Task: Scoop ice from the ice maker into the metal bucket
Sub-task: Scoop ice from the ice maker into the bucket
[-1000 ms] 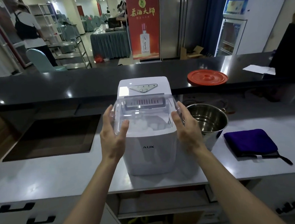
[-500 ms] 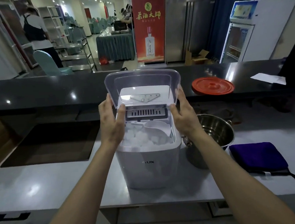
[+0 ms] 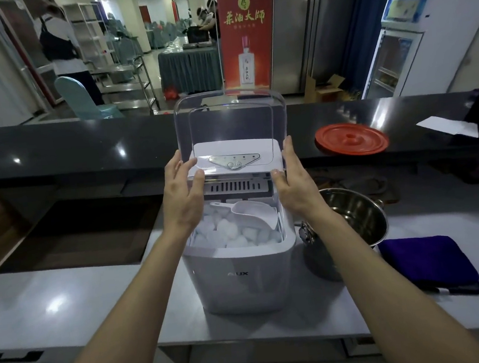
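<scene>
A white ice maker (image 3: 241, 279) stands on the grey counter in front of me. Its clear lid (image 3: 230, 118) is swung up almost vertical. My left hand (image 3: 180, 198) holds the lid's left lower edge, thumb on the front. On the opposite edge my right hand (image 3: 294, 188) holds the lid, fingers along the side and thumb at the corner. Inside lie ice cubes (image 3: 225, 233) with a white plastic scoop (image 3: 252, 213) resting on them. The metal bucket (image 3: 373, 198) stands just right of the machine, partly hidden by my right forearm.
A purple cloth (image 3: 425, 263) lies right of the bucket. On the raised black bar top (image 3: 85, 148) behind sit a red round lid (image 3: 350, 141) and a white paper (image 3: 448, 127). A dark recessed sink (image 3: 77, 233) lies to the left. People move in the hall beyond.
Both hands have swung the clear lid from nearly closed up to almost vertical. The ice and the scoop inside have come into plain view.
</scene>
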### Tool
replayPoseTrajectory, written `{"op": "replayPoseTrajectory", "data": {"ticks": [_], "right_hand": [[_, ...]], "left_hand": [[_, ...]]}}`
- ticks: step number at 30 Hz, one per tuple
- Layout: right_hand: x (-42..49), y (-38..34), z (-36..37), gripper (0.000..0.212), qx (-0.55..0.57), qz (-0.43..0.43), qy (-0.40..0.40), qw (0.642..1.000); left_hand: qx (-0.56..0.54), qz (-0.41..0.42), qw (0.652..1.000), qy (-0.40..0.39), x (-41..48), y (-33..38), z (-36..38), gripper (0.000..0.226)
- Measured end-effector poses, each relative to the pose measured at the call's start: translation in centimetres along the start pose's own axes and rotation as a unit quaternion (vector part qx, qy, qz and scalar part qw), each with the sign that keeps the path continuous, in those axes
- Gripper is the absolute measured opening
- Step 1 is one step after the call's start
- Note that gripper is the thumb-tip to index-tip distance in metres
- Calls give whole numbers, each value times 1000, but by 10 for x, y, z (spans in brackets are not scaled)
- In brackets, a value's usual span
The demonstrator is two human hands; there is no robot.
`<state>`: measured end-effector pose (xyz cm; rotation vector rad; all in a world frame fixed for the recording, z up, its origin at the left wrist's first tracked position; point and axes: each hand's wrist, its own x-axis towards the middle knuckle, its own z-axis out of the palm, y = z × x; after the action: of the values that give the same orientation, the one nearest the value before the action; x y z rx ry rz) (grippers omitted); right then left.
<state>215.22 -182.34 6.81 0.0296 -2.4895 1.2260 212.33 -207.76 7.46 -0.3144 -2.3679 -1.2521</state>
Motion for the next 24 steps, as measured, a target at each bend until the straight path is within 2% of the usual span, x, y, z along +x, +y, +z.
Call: {"op": "replayPoseTrajectory", "data": {"ticks": [9,24], "right_hand": [[-12,0,2,85,5,9,6,1000],[-24,1,0,82,11,7,33,999]], "left_hand": [[-1,-3,1000,5,-8,-1,-4,41],[12,-30,999,-2,-18,7,-8,43]]}}
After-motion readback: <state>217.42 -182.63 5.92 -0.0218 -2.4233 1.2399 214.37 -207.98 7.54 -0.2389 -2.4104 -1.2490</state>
